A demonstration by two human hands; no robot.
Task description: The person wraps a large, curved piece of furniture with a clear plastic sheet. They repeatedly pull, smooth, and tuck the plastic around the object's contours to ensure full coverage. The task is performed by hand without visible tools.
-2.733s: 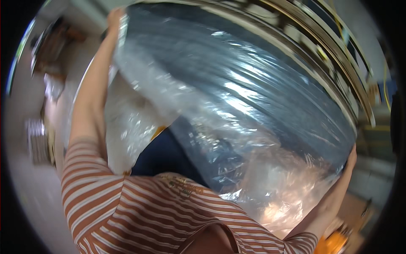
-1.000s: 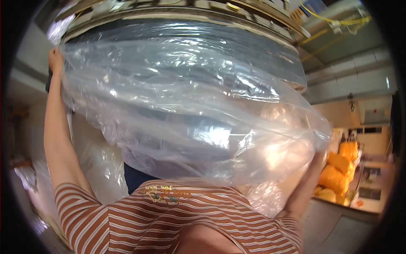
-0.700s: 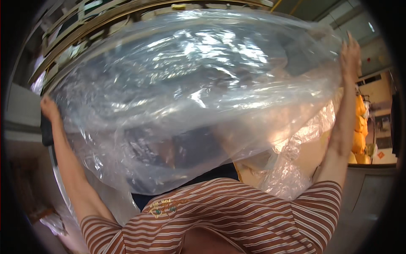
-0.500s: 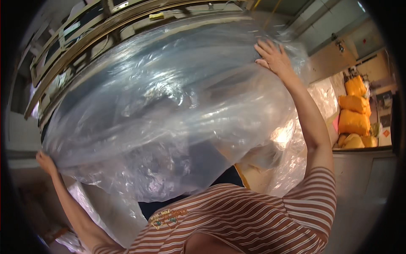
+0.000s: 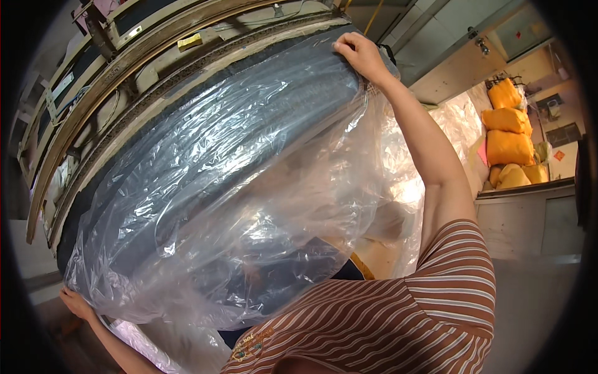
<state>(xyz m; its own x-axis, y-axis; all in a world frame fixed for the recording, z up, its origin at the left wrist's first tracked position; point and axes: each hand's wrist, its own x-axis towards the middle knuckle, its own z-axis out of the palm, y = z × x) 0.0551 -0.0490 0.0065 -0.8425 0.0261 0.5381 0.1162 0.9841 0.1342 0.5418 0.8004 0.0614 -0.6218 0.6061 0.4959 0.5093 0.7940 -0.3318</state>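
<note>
The background is a workshop interior: pale wall panels occupy the upper right of the frame, and a stack of orange sacks (image 5: 507, 134) stands at the right edge above a grey cabinet (image 5: 529, 215). Wooden frames (image 5: 124, 68) lean in a stack across the upper left, their edges bent by the lens.

A large dark grey padded panel (image 5: 187, 162) runs diagonally from the lower left to the upper centre of the frame, resting against those wooden frames. A clear plastic sheet (image 5: 249, 206) covers it, wrinkled and glossy, and hangs loose toward the lower centre and right of centre.

The right hand (image 5: 358, 53) is at the upper centre, arm raised; its grip is closed on the plastic sheet at the top corner of the padded panel, fingers curled over the edge. The left hand (image 5: 78, 304) is at the lower left edge of the frame, at the bottom corner of the sheet; its fingers touch the plastic, but whether they pinch it cannot be told.

A brown-and-white striped shirt (image 5: 398, 324) fills the lower centre and lower right.
</note>
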